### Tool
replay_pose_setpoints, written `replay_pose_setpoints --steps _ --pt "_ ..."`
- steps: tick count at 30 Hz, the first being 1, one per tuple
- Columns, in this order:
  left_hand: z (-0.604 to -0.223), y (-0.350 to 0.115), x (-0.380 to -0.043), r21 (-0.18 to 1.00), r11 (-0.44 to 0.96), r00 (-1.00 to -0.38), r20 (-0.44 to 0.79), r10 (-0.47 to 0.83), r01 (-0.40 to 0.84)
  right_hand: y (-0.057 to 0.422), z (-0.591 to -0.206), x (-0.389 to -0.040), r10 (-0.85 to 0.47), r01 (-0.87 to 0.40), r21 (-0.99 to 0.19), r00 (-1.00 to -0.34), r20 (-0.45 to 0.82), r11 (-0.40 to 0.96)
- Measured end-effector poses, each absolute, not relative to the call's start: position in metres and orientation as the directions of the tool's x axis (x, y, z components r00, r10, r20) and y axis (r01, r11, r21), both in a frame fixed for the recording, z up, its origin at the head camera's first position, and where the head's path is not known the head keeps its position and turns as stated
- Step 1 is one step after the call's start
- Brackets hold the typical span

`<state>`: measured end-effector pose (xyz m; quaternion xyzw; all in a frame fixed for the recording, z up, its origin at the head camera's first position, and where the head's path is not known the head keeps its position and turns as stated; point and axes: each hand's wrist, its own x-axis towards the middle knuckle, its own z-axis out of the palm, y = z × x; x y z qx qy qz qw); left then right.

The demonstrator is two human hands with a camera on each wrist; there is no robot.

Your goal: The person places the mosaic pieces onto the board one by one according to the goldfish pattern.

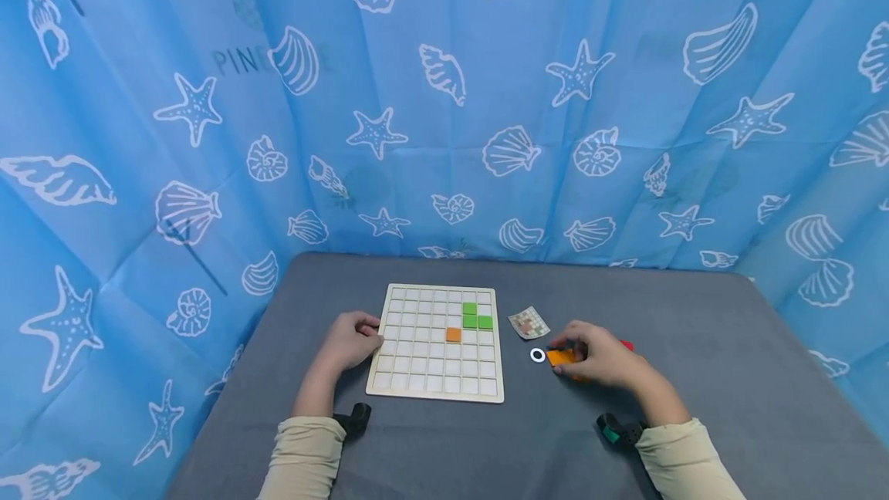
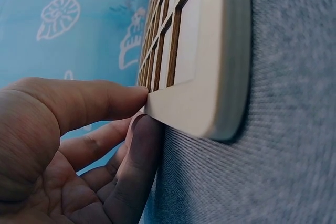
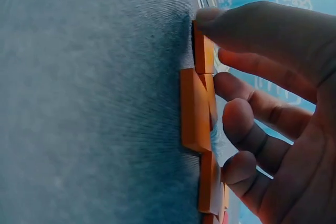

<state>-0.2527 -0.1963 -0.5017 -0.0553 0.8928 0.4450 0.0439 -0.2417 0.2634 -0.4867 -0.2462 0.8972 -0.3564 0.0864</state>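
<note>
A pale wooden grid board (image 1: 430, 384) lies flat on the table. Thumb and fingers of my left hand (image 1: 349, 339) pinch its left edge; the left wrist view shows the thumb (image 2: 113, 98) against the frame. Several green tiles (image 1: 470, 321) and one orange tile (image 1: 454, 335) occupy squares toward the board's upper right. To the right of the board, my right hand (image 1: 603, 357) pinches another orange tile (image 3: 205, 51) between thumb and fingers. More orange tiles (image 3: 194, 111) lie beneath that hand, partly hidden from the head view.
Between the board and my right hand is a white ring-shaped piece (image 1: 532, 356) with a dark middle. Behind it lies a small printed grid card (image 1: 529, 323). A red piece (image 1: 628, 345) shows past my right hand. A blue shell-patterned curtain (image 1: 444, 137) borders the grey table (image 1: 444, 454).
</note>
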Motion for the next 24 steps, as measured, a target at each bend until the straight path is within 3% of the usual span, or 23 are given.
replay_pose_setpoints --steps 14,24 --pt "-0.505 -0.196 -0.254 0.801 0.583 -0.990 -0.126 -0.060 -0.137 0.260 -0.489 -0.242 -0.506 -0.368 -0.682 -0.862 -0.004 0.632" --pt "-0.506 -0.196 -0.256 0.806 0.579 -0.992 -0.118 -0.051 -0.126 0.244 -0.473 -0.250 -0.490 -0.438 -0.635 -0.865 0.105 0.637"
